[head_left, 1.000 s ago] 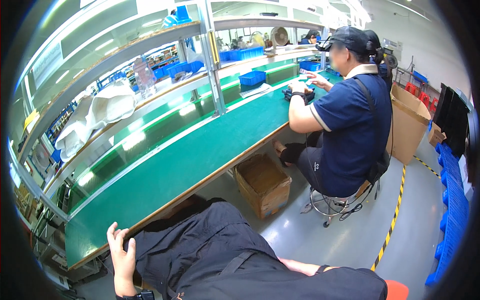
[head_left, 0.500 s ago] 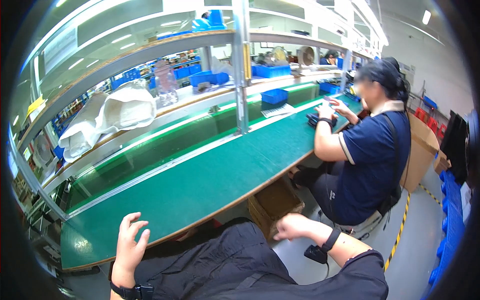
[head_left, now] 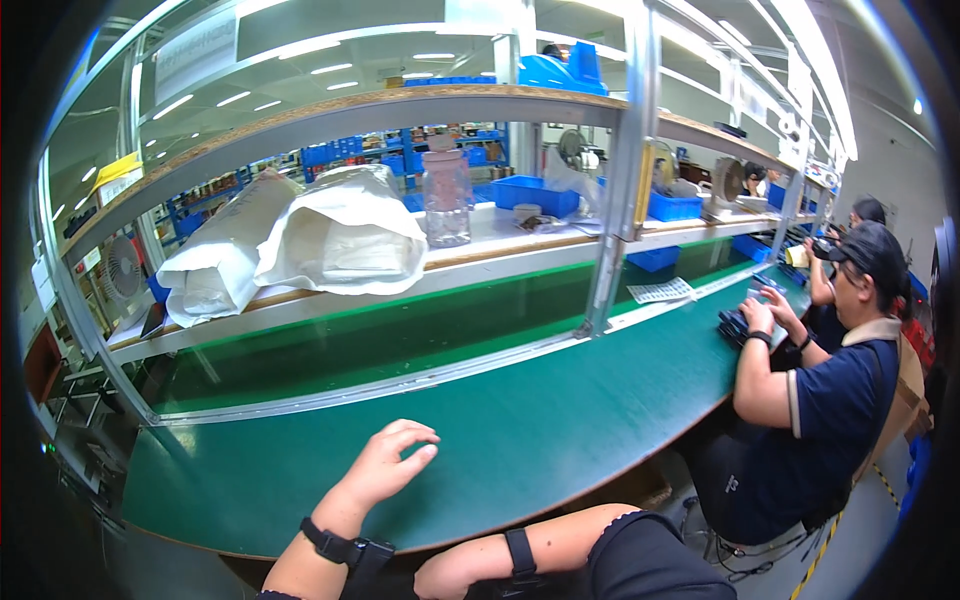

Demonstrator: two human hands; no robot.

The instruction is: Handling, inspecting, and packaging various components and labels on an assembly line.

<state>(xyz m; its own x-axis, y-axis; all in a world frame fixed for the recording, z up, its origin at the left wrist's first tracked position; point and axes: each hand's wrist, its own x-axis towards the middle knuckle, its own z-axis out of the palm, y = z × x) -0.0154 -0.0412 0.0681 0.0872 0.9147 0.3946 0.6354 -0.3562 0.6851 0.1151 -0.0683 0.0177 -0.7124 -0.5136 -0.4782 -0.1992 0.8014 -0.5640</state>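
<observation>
The view is swinging further left and closer than half a second ago: the green surface (head_left: 520,430) is now filling the middle of the frame, and the seated co-worker (head_left: 830,400) is sitting at the right edge instead of the upper right. The dark lap that filled the lower middle earlier is mostly gone from view.

The left hand (head_left: 385,465) is moving up from the lower left onto the surface, hovering or resting lightly at lower centre, palm down, fingers loosely curled, its grip half open and holding nothing. A black wristband (head_left: 335,545) is wrapping its wrist. The right hand (head_left: 445,575) is lying at the bottom edge below the surface rim, forearm running right; whether its grip is wide or closed cannot be told, as the hand is cut off.

White bags (head_left: 300,245) and a clear jar (head_left: 447,195) are sitting on the shelf at upper left and upper centre.
</observation>
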